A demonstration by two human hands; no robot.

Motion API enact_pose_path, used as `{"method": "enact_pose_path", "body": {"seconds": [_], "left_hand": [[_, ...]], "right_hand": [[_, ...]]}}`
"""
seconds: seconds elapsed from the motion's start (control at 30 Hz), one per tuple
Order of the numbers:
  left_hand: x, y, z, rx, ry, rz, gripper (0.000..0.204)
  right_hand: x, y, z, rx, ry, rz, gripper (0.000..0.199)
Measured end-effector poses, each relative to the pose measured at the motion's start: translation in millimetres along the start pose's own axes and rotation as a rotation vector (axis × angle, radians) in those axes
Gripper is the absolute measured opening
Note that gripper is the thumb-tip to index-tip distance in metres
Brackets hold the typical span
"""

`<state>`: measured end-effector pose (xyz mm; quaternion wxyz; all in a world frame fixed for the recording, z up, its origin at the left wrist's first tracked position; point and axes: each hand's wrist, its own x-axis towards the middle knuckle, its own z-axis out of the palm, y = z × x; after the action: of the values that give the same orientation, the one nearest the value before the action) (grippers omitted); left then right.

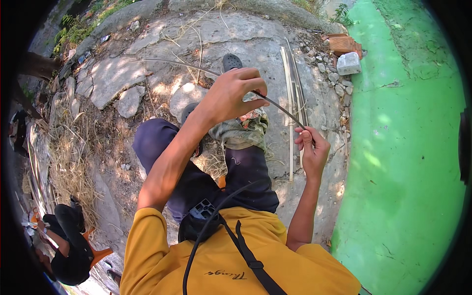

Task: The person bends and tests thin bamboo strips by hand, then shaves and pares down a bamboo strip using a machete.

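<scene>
Both hands, left [235, 93] and right [310, 147], grip 1 thin strip [280, 107] over cracked ground [118, 73].

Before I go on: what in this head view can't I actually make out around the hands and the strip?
- Left hand: seen from the back, so its grip on the strip is hidden.
- Strip's far end: thins out over the stone ground, too fine to trace.
- Right hand: curled fingers hide the strip's near end.
- Cloth on the knee: partly covered by the left hand.
- Seated person: cut off by the lower-left rim.
</scene>
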<state>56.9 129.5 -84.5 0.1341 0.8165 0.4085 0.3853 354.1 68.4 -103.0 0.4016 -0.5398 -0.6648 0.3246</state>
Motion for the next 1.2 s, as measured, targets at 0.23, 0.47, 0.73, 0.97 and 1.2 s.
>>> {"method": "enact_pose_path", "body": {"seconds": [0.23, 0.47, 0.73, 0.97, 1.2], "left_hand": [[5, 1, -3, 0.012, 0.18, 0.041, 0.021], [3, 6, -2, 0.004, 0.175, 0.021, 0.023], [5, 7, 2, -0.009, 0.283, 0.054, 0.022], [1, -12, -4, 0.223, 0.222, 0.12, 0.017], [1, -5, -4, 0.175, 0.178, 0.082, 0.013]], "right_hand": [[-7, 6, -3, 0.293, -0.056, 0.106, 0.039], [-25, 15, 10, 0.964, -0.06, 0.252, 0.03], [-23, 16, 10, 1.099, -0.181, 0.25, 0.039], [-21, -17, -5, 0.849, -0.408, 0.499, 0.042], [-24, 12, -25, 0.955, -0.501, 0.407, 0.037]]}}
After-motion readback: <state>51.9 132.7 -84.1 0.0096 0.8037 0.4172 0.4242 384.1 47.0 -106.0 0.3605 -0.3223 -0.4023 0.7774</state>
